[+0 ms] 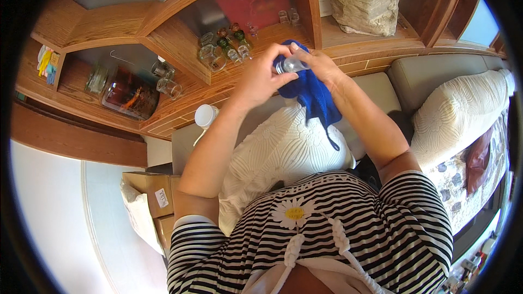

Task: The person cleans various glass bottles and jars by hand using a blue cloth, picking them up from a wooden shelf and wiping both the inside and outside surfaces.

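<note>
A small clear drinking glass (291, 65) is held on its side between my hands, in front of the wooden shelf. My left hand (261, 74) grips the glass at its left end, fingers above and thumb below. My right hand (320, 65) holds a blue cloth (316, 96) against the glass, near its right end. Part of the cloth lies behind the glass and fingers. The rest hangs down over a white quilted cover, with a thin loop at its lower end. My fingers hide some of the glass.
Several small glasses (233, 47) stand on the wooden shelf (269, 36) just beyond my left hand. Further left are a dark glossy box (130, 93) and a glass mug (168, 88). A white cup (205, 115) is near my left forearm. A wrapped bundle (365, 2) sits upper right.
</note>
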Demonstrator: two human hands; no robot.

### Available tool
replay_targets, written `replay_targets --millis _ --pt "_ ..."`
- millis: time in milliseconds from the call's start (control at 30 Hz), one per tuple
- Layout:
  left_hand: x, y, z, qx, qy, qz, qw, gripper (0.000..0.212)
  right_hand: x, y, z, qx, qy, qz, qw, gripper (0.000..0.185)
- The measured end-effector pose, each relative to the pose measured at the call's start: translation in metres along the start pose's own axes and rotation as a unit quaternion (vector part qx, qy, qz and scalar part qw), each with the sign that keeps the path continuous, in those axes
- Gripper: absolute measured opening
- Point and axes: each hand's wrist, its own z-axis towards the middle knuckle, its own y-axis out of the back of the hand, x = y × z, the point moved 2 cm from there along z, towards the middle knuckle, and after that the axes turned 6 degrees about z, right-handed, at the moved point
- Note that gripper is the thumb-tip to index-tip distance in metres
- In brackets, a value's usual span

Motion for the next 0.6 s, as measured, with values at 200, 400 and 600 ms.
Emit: replay_targets --millis 200,400,600 --pt "-0.006 0.007 -0.006 -0.198 -0.053 0.177 0.963 0.032 0.01 -0.005 -0.011 -0.063 0.144 0.068 0.985 0.044" --pt "-0.014 0.002 0.002 -0.203 -0.106 0.31 0.923 0.028 -0.014 -0.017 0.001 -0.074 0.422 -0.286 0.857 0.033" --pt "-0.002 0.001 -0.003 -0.173 -0.142 0.153 0.963 0.03 -0.008 -0.013 0.005 -0.079 0.242 -0.046 0.966 0.028"
